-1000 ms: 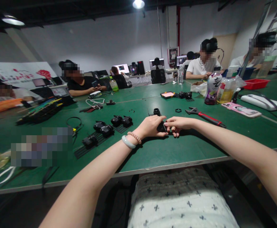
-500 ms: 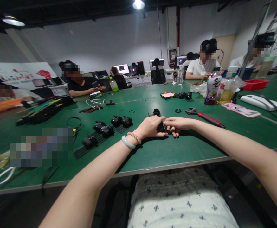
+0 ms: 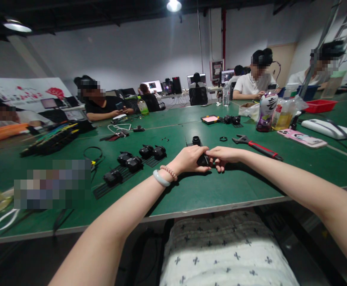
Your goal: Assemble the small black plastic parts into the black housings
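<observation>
My left hand [image 3: 190,159] is closed around a black plastic part [image 3: 202,160] on the table, covering most of it. A round black neck, like a threaded collar [image 3: 196,140], sticks up just beyond my fingers. My right hand [image 3: 223,155] meets it from the right, thumb and forefinger pinched at the part's edge. What lies between those fingertips, if anything, is too small to make out. Several similar black parts [image 3: 133,163] lie in a row left of my hands. A black ring nut [image 3: 223,139] and an adjustable wrench [image 3: 258,147] with red-and-black handles lie to the right.
The green table [image 3: 173,198] has a pale front edge. At right are a pink phone [image 3: 301,138], a white power bank [image 3: 328,129], a purple-labelled bottle [image 3: 266,112] and a red tray [image 3: 320,106]. Cables and black strips [image 3: 51,137] lie at left. Other people sit around the table.
Hardly anything differs. Both hands stay on the black part, with only a slight shift of the fingers.
</observation>
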`<action>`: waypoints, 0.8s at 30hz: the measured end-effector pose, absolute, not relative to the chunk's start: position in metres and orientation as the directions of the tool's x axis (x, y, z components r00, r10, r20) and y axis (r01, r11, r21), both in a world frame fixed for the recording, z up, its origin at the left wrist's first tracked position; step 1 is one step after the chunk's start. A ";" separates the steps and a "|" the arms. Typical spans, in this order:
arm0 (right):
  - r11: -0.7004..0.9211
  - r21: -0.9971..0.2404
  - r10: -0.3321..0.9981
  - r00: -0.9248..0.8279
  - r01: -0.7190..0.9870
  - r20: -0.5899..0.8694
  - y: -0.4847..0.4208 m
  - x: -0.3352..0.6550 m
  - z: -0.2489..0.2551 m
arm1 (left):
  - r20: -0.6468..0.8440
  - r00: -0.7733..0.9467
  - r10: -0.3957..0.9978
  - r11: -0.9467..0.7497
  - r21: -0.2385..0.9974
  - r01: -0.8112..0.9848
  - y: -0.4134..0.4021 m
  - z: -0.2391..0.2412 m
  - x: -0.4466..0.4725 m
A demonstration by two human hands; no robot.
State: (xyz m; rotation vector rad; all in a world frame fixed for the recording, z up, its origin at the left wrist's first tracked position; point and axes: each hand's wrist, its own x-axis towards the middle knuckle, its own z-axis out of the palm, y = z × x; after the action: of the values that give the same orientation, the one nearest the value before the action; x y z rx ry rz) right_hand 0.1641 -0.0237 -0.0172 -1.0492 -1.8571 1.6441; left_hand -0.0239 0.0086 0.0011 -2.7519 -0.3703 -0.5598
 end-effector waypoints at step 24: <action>0.026 -0.960 0.741 -0.650 0.280 -0.170 -0.026 0.167 -0.013 | 0.372 0.904 0.212 -0.917 -0.243 0.315 0.007 0.004 -0.024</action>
State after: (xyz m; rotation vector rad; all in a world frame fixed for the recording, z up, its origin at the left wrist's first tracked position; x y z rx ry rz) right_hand 0.1673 -0.0261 -0.0132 -1.0386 -1.9320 1.6586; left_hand -0.0243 0.0067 0.0038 -2.7689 -0.3922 -0.4928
